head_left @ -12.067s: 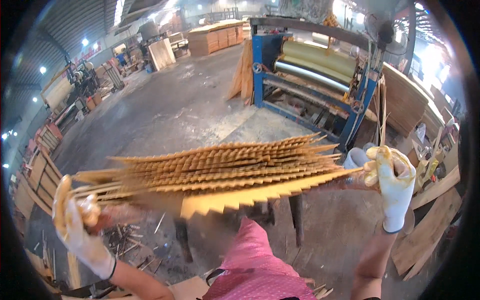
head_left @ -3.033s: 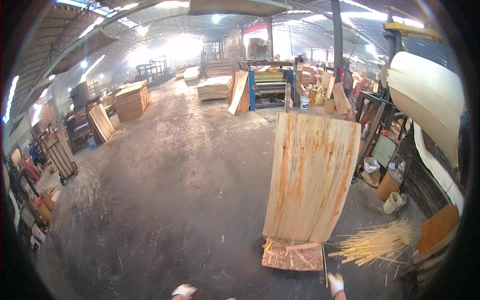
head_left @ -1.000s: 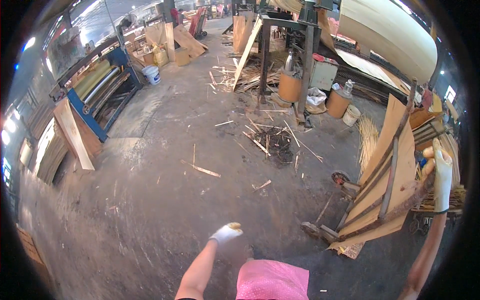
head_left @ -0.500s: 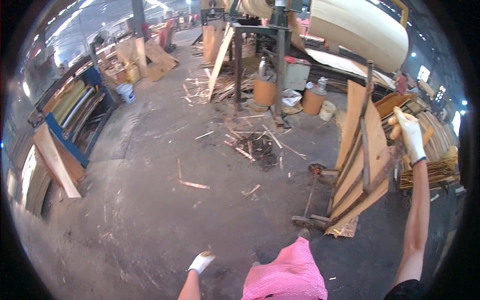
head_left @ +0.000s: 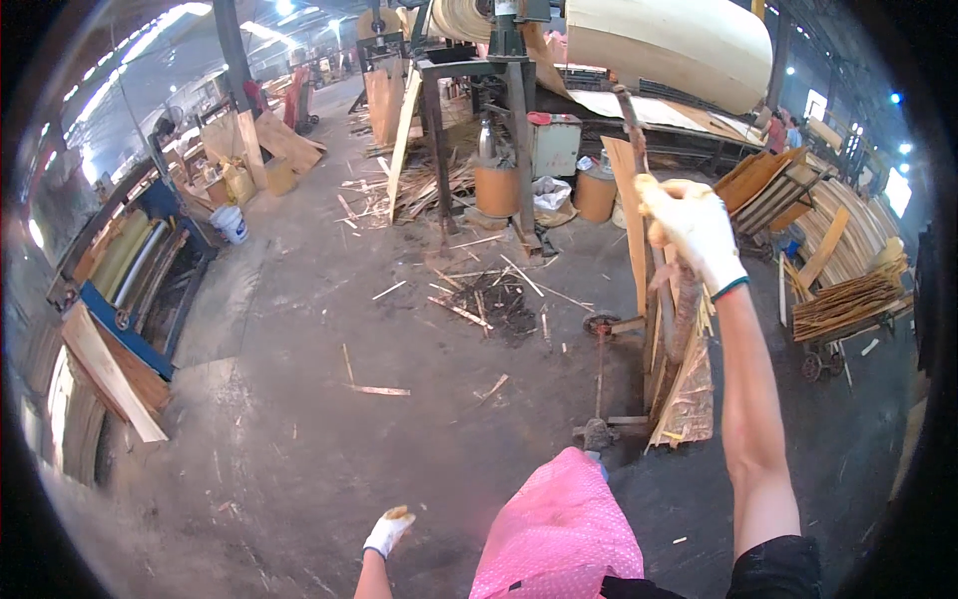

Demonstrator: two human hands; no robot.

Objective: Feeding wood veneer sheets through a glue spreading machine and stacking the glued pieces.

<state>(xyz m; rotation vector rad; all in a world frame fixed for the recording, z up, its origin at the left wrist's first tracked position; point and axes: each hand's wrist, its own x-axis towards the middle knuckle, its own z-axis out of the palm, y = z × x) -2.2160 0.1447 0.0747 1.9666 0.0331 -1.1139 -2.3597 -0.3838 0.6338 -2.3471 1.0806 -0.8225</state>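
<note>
My right hand (head_left: pixel 694 230), in a white glove with yellowish fingertips, is closed around one bar of a rusty two-wheeled hand cart (head_left: pixel 682 319). The cart stands upright to my front right, its other bar rising past my fingers. Sheets of wood veneer (head_left: pixel 627 215) lean on it, partly hidden behind the bars and my hand. Low in front of me hangs my left hand (head_left: pixel 387 531), gloved the same way. Its fingers are curled in, with nothing visible in them, and it touches nothing.
Wood scraps (head_left: pixel 489 299) litter the floor ahead. A machine with a large pale roll (head_left: pixel 674 50) stands beyond. At left are a blue-framed roller machine (head_left: pixel 135 290) and a white bucket (head_left: pixel 229 224). A loaded cart of thin strips (head_left: pixel 848 304) stands at right.
My right hand and the hand cart have swung leftward in view, and the cart now appears more edge-on. My left hand has shifted slightly left and down, its fingers curled more.
</note>
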